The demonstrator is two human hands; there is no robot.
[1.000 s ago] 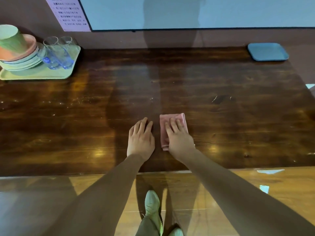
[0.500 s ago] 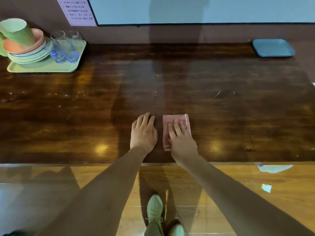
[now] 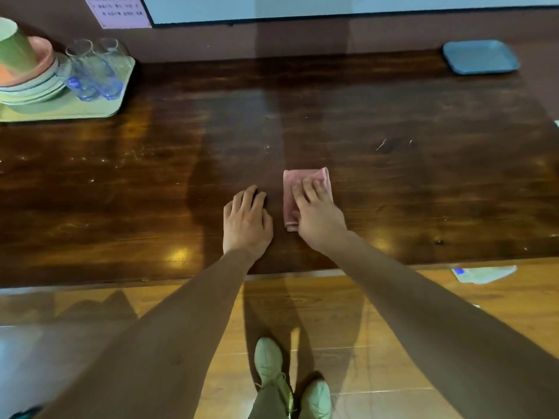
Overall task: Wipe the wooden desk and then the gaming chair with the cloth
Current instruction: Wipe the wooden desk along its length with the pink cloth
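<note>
A folded pink cloth lies on the dark wooden desk, near its front edge at the middle. My right hand presses flat on the cloth with straight fingers and covers its near right part. Just to the left, my left hand rests flat on the bare wood, a small gap away from the cloth. Faint specks and scratches show on the desk top. No gaming chair is in view.
A green tray at the back left carries stacked plates, a green cup and two upturned glasses. A blue tray sits at the back right. Behind the desk is a wall. My shoes stand on the wooden floor.
Both hands stay flat side by side, the right one still on the cloth. They have shifted slightly away from me on the desk, and the camera has moved a little.
</note>
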